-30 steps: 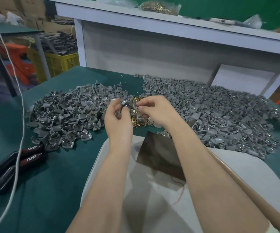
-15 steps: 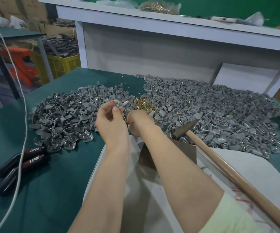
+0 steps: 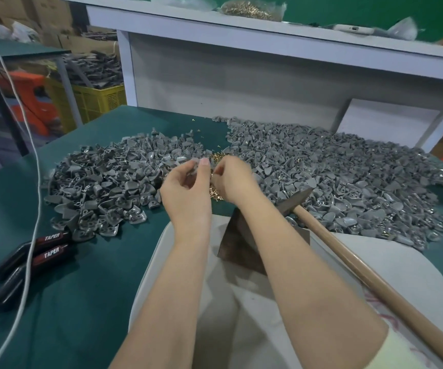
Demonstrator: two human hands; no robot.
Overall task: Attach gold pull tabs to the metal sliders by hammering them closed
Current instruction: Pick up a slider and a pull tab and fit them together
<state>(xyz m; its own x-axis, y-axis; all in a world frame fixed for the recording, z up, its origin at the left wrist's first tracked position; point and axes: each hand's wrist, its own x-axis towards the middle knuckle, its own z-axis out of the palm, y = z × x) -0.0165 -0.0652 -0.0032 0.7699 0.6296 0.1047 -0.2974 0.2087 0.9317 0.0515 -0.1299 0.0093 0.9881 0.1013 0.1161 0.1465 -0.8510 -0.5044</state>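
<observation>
My left hand (image 3: 185, 190) pinches a grey metal slider (image 3: 195, 166) between thumb and fingers, just above the table. My right hand (image 3: 232, 179) is curled over the small heap of gold pull tabs (image 3: 216, 194) right beside it, fingertips pinched at the slider; what they hold is hidden. Grey sliders lie in two big piles, one on the left (image 3: 114, 179) and one on the right (image 3: 334, 177). A hammer (image 3: 295, 199) with a long wooden handle (image 3: 369, 272) rests head-up against the right pile. A dark metal plate (image 3: 237, 243) lies under my right forearm.
A white cloth pad (image 3: 241, 302) covers the near table. Two black tools marked TAPER (image 3: 29, 255) lie at the left on the green cloth, crossed by a white cable (image 3: 33, 209). A bag of gold parts (image 3: 252, 8) sits on the white shelf behind.
My right hand dipped down into the gold tabs, then came back up to the slider in my left hand. The view shifted, so the hammer now shows.
</observation>
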